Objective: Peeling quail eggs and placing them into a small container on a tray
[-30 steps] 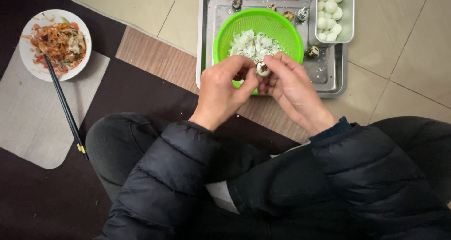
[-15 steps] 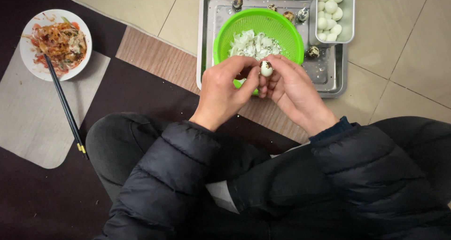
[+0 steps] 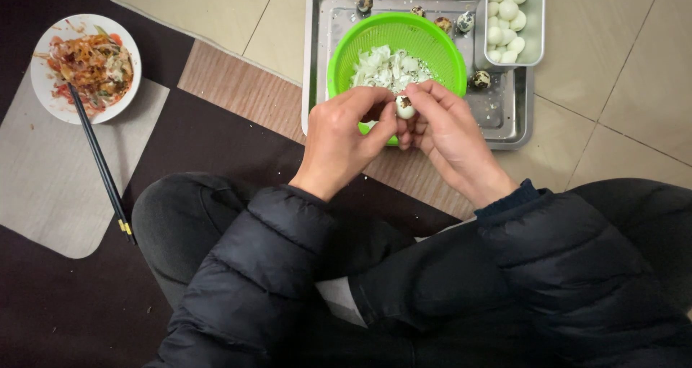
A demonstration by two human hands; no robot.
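While over green colander (image 3: 432, 43), both hands pinch small egg (image 3: 405, 107).

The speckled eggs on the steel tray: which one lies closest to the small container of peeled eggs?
The speckled egg just below the container of peeled eggs, right of the green basket; the other unpeeled ones lie along the tray's top edge.

No packages, labels, signs or screens in view, we find only loose food and open vessels on the floor, none of them wrapped, printed or marked
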